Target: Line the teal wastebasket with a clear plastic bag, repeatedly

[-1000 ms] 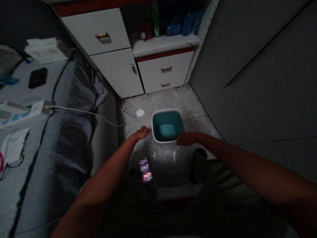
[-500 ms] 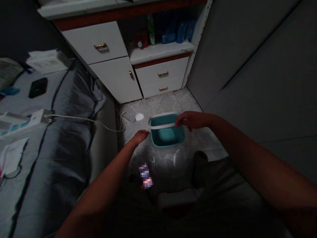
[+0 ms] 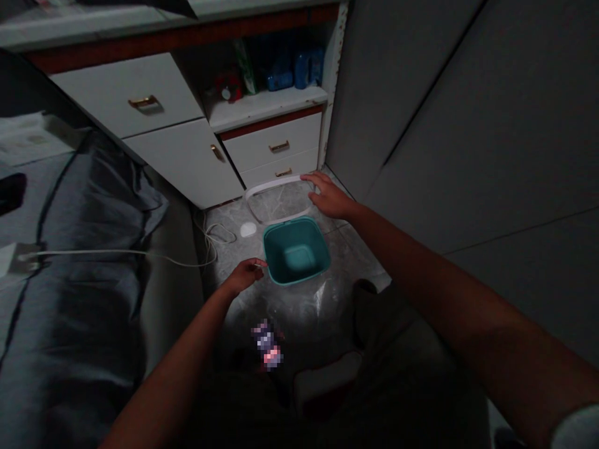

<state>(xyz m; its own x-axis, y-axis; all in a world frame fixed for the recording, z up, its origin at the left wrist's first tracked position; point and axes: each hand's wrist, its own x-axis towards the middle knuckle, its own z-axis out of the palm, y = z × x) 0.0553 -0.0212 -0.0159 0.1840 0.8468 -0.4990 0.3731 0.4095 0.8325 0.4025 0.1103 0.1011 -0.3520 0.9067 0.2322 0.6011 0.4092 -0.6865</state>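
A teal plastic bin (image 3: 296, 252) stands on the tiled floor in front of me, its top open and its white rim gone. My right hand (image 3: 329, 197) is beyond it, with the fingers on a white plastic ring (image 3: 276, 199) that rests against or just above the floor. My left hand (image 3: 244, 276) is curled at the near left corner of the bin, close to or touching it. Whether it holds anything small is hidden. A shiny translucent plastic sheet or bag (image 3: 322, 302) lies below the bin, toward my lap.
White drawers and a cupboard (image 3: 187, 159) with brass handles stand ahead, below a shelf of bottles. A grey bedspread (image 3: 79, 280) lies to the left. A white cable (image 3: 210, 246) trails onto the floor beside a small white disc (image 3: 248, 229). Grey panels (image 3: 444, 125) fill the right.
The white ring has come off the bin and moved away to the far side with my right hand. The bin sits slightly left, and the view has shifted.
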